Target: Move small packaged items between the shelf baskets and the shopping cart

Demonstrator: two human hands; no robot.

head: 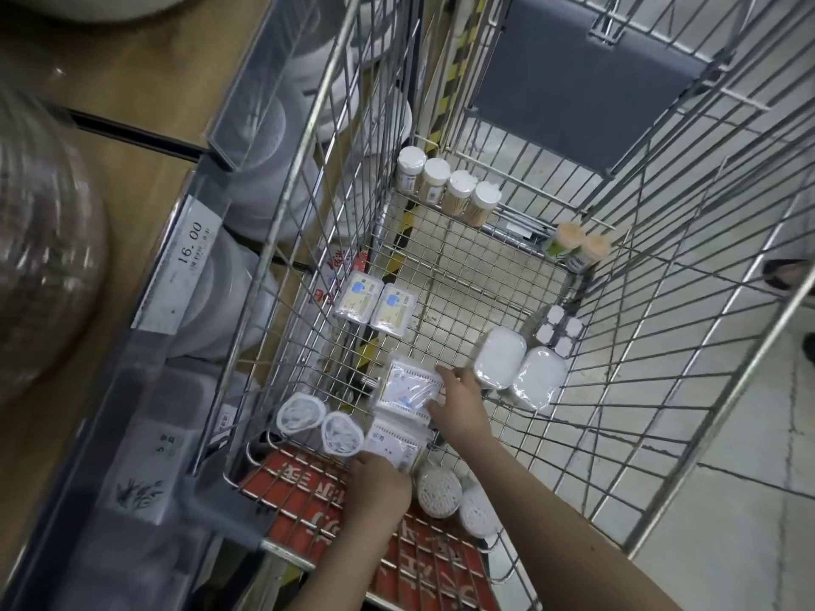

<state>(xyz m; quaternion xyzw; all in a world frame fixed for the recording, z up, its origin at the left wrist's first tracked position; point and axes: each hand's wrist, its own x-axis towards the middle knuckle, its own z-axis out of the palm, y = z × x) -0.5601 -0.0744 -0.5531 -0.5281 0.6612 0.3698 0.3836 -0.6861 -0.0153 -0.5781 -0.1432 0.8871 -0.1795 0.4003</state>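
Both of my hands reach down into the wire shopping cart [463, 275]. My right hand [458, 403] grips the right edge of a flat clear packet of cotton swabs [408, 385] lying on the cart floor. My left hand [379, 491] holds the near edge of a second, similar packet [394, 443] closer to me. Two round white packs [319, 427] lie just left of the packets.
The cart also holds two blue-labelled boxes [375, 302], several toothpick jars [447, 191] at the far end, two green jars [575, 249], white tubs [518, 372], a small multipack [558, 330] and round swab tubs [456, 493]. A shelf with price tags [187, 258] stands to the left.
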